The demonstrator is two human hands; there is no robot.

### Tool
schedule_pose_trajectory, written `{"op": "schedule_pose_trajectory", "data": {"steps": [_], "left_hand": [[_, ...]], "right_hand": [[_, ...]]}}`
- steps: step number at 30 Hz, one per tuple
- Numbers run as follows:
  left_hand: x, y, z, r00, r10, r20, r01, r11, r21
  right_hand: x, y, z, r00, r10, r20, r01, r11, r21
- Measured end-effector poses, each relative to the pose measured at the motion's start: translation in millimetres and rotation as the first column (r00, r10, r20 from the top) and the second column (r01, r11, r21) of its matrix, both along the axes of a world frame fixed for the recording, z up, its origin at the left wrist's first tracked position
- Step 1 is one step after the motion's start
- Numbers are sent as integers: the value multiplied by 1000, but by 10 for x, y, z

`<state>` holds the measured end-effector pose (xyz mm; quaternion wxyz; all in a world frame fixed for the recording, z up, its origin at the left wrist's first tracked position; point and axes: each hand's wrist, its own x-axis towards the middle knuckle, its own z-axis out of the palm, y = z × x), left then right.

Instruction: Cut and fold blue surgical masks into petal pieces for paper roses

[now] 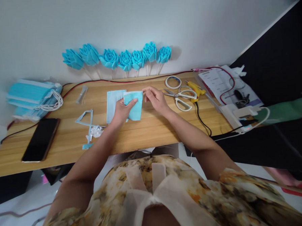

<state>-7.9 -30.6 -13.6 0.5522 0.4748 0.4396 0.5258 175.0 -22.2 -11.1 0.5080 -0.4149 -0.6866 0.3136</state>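
Observation:
My left hand (123,109) is closed on a blue piece of mask fabric (136,110), its thumb lying across the front. The piece looks folded and is held above the table. My right hand (155,98) is at the top right corner of that fabric, with thumb and fingers pinched together on its edge. Behind my left hand, a paler blue flat mask sheet (112,103) lies on the table, partly covered. Cut blue strips (86,118) and white scraps (95,132) lie to the left of my left forearm.
Several blue flowers on sticks (125,59) lean against the wall. On the left are stacked masks (30,94) and a phone (41,139). To the right are scissors (182,99), a tape roll (173,82), a yellow glue gun (195,89) and a power strip (233,118) with cables.

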Motion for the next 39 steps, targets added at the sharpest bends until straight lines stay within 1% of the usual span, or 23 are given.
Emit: {"op": "schedule_pose_trajectory", "data": {"steps": [2,5,9,12,15,19,21,23,25,26,28,30,32,34,37,39], "left_hand": [[-17,30,-13,994,82,75,-83,996,12],[-39,49,-25,979,156,134,-161,987,27],[-44,31,-12,973,166,159,-175,984,41],[-49,30,-6,973,165,162,-175,983,48],[-69,48,-11,969,188,161,-198,979,48],[-97,70,-25,962,221,158,-230,972,39],[-105,80,-37,962,227,154,-237,970,53],[-109,92,-50,962,234,145,-245,967,70],[-111,101,-59,964,235,126,-245,967,73],[-110,100,-59,965,234,118,-243,967,71],[-103,87,-53,970,219,103,-227,971,73],[-88,58,-43,978,192,83,-198,976,85],[-64,25,-35,985,164,56,-169,981,93],[-40,3,-37,988,153,35,-155,984,92],[-21,1,-53,986,163,16,-164,982,95],[-23,11,-68,985,173,14,-174,980,97]], "right_hand": [[-15,2,2,998,58,-11,-59,995,-85],[-79,-15,0,983,176,57,-163,969,-184],[-182,-60,-45,959,266,94,-227,925,-306],[-231,-70,-112,945,303,121,-247,906,-344],[-261,-66,-156,939,274,209,-201,927,-316],[-302,-70,-157,923,168,347,-87,968,-236],[-319,-74,-151,910,136,392,-52,975,-217],[-324,-75,-144,902,148,406,-55,971,-231],[-308,-74,-128,907,207,368,-105,955,-279],[-294,-73,-116,916,242,319,-143,942,-305],[-259,-74,-83,941,287,181,-216,918,-333],[-235,-78,-50,958,284,47,-253,910,-328],[-232,-83,-29,968,251,-25,-246,917,-315],[-243,-83,-24,979,198,-45,-202,934,-293],[-247,-69,-36,991,120,-51,-130,957,-261],[-229,-50,-46,992,100,-81,-117,960,-254]]}}
